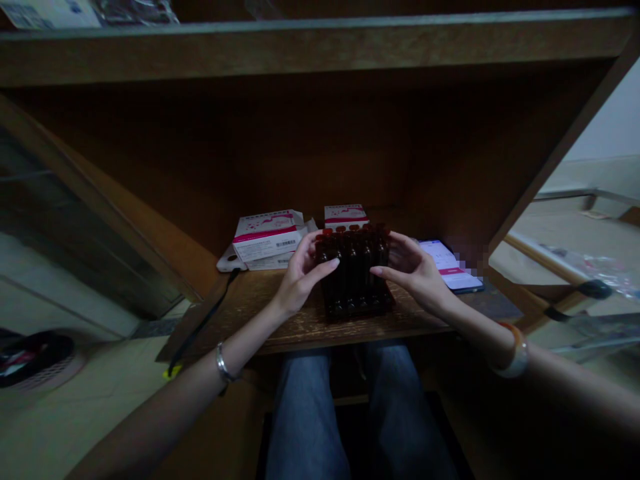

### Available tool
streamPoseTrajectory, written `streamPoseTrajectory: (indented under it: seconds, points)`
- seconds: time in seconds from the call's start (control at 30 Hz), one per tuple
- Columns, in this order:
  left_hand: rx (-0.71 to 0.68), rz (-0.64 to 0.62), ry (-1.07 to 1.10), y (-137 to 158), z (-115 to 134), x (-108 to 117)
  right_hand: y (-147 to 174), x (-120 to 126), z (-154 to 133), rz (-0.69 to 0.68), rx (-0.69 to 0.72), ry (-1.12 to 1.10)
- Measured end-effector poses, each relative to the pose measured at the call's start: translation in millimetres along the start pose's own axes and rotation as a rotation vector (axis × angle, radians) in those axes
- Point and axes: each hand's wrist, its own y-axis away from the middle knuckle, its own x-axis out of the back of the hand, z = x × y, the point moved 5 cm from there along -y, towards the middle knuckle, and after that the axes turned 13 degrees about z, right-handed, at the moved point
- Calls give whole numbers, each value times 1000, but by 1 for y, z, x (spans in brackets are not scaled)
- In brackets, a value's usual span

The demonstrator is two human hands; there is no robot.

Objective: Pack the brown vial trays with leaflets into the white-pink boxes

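Between my two hands stands a block of dark brown ampoules [355, 273], several side by side with reddish tops. My left hand [305, 270] grips its left side, thumb across the front. On the right side my right hand [413, 267] holds it the same way, thumb on the front face. The block's lower end is at or just above the wooden desk surface [295, 327]; contact is hard to tell in the dark. Behind my left hand lie stacked white and pink medicine boxes [267, 233]. Another such box [346, 214] sits just behind the ampoules.
A phone [453, 267] with its screen lit lies right of my right hand. A black strap [210, 310] hangs over the desk's front left edge. Overhead runs a wooden shelf edge [310, 50]. A waste basket [43, 363] stands on the floor at left.
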Motion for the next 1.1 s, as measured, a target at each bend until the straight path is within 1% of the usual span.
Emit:
streamPoseTrajectory:
  seconds: [0.07, 0.13, 0.2, 0.3, 0.37, 0.43, 0.53, 0.67, 0.77, 0.87, 0.93, 1.0, 1.1]
  points:
    - [16, -70, -108, 7, -8, -1, 2, 2, 7, -7, -40, 5]
    - [40, -137, -229, 13, -15, -4, 3, 1, 14, -50, -104, 40]
    - [67, -155, -303, 16, -18, -5, 5, 0, 18, -85, -150, 79]
    - [82, -163, -320, 15, -13, -7, 4, -2, 17, -98, -133, 105]
    - [63, -167, -310, 11, -5, -8, 2, -5, 12, -108, -97, 93]
    - [31, -138, -282, 6, 7, -9, -2, -9, 3, -117, -45, 79]
    - [0, -78, -253, -2, 29, -8, -11, -15, -20, -112, 40, 80]
    - [-55, -28, -278, -14, 56, -6, -21, -26, -55, -118, 127, 70]
    - [-101, 8, -244, -21, 70, -6, -24, -33, -69, -99, 132, 43]
    - [-112, 47, -199, -23, 73, -5, -25, -37, -69, -72, 49, 11]
    - [-147, 61, -192, -23, 72, -4, -25, -37, -65, -57, -50, -27]
    - [-188, 10, -220, -22, 70, -4, -26, -36, -62, -37, -170, -74]
    - [-260, -137, -303, -21, 67, -3, -26, -33, -62, -24, -323, -130]
